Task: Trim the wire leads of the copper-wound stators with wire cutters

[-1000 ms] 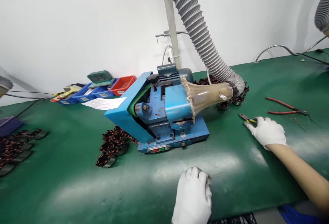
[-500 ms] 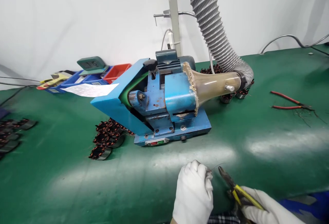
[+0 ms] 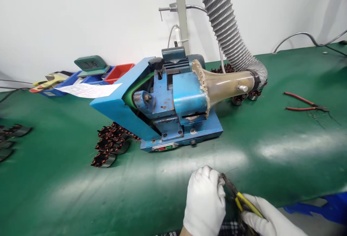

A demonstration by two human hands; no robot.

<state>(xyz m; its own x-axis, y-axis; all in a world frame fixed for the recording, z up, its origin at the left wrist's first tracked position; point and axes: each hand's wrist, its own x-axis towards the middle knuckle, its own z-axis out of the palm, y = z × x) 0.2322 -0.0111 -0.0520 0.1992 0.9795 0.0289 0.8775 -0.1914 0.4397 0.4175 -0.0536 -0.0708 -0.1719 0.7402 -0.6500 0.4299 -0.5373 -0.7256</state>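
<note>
My left hand (image 3: 204, 198), in a white glove, is closed with its back to me. What it grips is almost wholly hidden; only a small greyish bit shows by the fingertips. My right hand (image 3: 267, 214), also gloved, is wrapped round yellow-handled cutting pliers (image 3: 241, 198). Their dark jaws reach up to the left hand's fingertips, touching or very close. A thin wire seems to stick out near the jaws. Both hands are over the near edge of the green table (image 3: 151, 192).
A blue belt machine (image 3: 189, 95) stands ahead, joined to a grey ribbed hose (image 3: 225, 19). Copper-wound stators (image 3: 104, 160) cluster at its left, others behind it. Red-handled pliers (image 3: 300, 107) lie at right among wire scraps. Blue and red bins (image 3: 119, 73) stand far left.
My right hand has moved left, bringing the pliers' jaws from a gap away up to the left hand's fingertips. The left hand stays closed. The view has shifted slightly.
</note>
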